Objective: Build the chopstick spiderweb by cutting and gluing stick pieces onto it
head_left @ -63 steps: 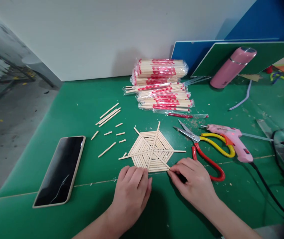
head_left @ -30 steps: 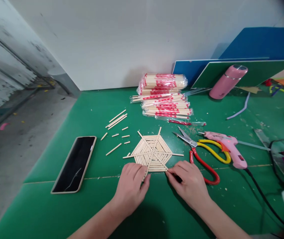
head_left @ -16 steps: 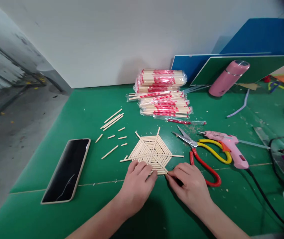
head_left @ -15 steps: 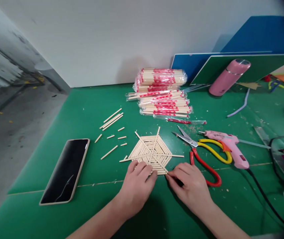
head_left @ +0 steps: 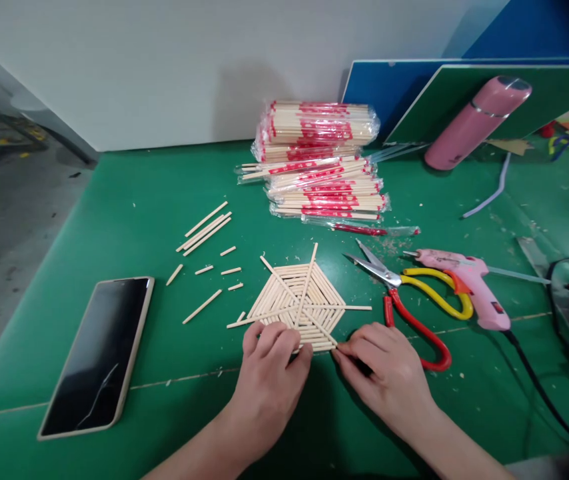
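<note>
A hexagonal web of pale wooden sticks [head_left: 322,287] lies flat on the green table, with longer crossing sticks poking past its edges. My left hand [head_left: 269,373] rests on its near left side. The fingers are curled and closed on the edge, hiding that corner. At the near right corner, my right hand [head_left: 384,367] pinches the end of a stick of the web between thumb and forefinger. Scissors [head_left: 389,279] with one yellow and one red handle lie spread just beyond my right hand. Loose cut sticks [head_left: 207,233] and short stubs [head_left: 231,271] are scattered left of the web.
A phone [head_left: 97,357] lies at left. Bagged chopsticks [head_left: 322,130] are piled against the wall. To the right are a pink glue gun [head_left: 464,273] with its black cord, a pink bottle [head_left: 479,123] leaning on boards [head_left: 429,100], and a purple pipe cleaner [head_left: 494,190].
The head view has shifted and come slightly closer, so things at the back sit higher in the picture. Both hands keep about the same places on the web.
</note>
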Tool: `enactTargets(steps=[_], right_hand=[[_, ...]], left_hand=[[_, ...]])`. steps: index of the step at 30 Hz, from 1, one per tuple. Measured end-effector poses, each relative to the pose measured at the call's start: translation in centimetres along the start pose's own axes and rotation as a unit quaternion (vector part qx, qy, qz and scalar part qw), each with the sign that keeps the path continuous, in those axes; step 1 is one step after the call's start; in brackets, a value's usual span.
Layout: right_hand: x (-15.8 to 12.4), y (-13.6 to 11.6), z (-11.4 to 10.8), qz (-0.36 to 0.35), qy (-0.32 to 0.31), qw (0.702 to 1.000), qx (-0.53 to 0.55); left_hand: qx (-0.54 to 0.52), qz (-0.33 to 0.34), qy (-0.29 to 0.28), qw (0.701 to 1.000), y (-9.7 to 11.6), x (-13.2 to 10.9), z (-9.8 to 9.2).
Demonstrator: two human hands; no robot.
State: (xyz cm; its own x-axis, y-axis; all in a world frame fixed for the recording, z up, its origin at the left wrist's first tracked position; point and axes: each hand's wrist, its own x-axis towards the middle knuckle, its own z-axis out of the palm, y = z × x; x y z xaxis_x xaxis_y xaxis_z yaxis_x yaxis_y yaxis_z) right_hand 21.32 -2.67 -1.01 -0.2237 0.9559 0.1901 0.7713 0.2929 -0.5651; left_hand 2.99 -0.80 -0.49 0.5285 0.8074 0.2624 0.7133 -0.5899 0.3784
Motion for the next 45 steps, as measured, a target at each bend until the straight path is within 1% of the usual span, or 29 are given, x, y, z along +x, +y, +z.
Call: enactTargets(steps=[4, 9, 14, 18, 20, 23, 25, 28, 33, 40, 45], right_hand=[[0.1, -0.1, -0.1, 0.007, -0.003, 1.000, 0.002], [0.3, -0.3, -0.1, 0.020, -0.004, 1.000, 0.001], [0.4, -0.3, -0.1, 0.025, -0.013, 1.000, -0.011], [0.4, -0.2, -0.1, 0.021, -0.012, 1.000, -0.010], [0.4, -0.2, -0.1, 0.019, -0.013, 1.000, -0.007], [0.4, -0.2, -0.1, 0.019, -0.008, 1.000, -0.003], [0.4, -0.2, 0.0, 0.019, -0.003, 1.000, -0.001], [0.3, -0.2, 0.0, 0.019, 0.002, 1.000, 0.001], [0.3, -0.2, 0.0, 0.018, -0.002, 1.000, 0.001], [0.3, -0.1, 0.1, 0.012, 0.004, 1.000, -0.005], [0.4, -0.1, 0.1, 0.010, -0.002, 1.000, -0.009]], left_hand=[[0.013, -0.002, -0.001, 1.000, 0.1, 0.1, 0.1], [0.018, 0.003, 0.015, 1.000, 0.0, 0.1, 0.2], [0.018, 0.009, 0.008, 1.000, 0.1, 0.1, 0.2], [0.018, -0.003, 0.007, 1.000, 0.1, 0.0, -0.3], [0.004, -0.015, 0.028, 0.999, -0.2, -0.1, -0.7], [-0.012, -0.044, 0.082, 0.996, -0.7, -0.5, -1.6], [-0.012, -0.056, 0.099, 0.993, -1.0, -0.7, -1.9], [-0.011, -0.051, 0.083, 0.995, -1.0, -1.0, -1.9], [0.013, -0.055, 0.051, 0.997, -0.4, -1.2, -1.1], [0.051, -0.034, 0.051, 0.997, 0.0, -0.8, -0.8], [0.063, -0.029, 0.036, 0.997, 0.1, -0.7, -0.8]])
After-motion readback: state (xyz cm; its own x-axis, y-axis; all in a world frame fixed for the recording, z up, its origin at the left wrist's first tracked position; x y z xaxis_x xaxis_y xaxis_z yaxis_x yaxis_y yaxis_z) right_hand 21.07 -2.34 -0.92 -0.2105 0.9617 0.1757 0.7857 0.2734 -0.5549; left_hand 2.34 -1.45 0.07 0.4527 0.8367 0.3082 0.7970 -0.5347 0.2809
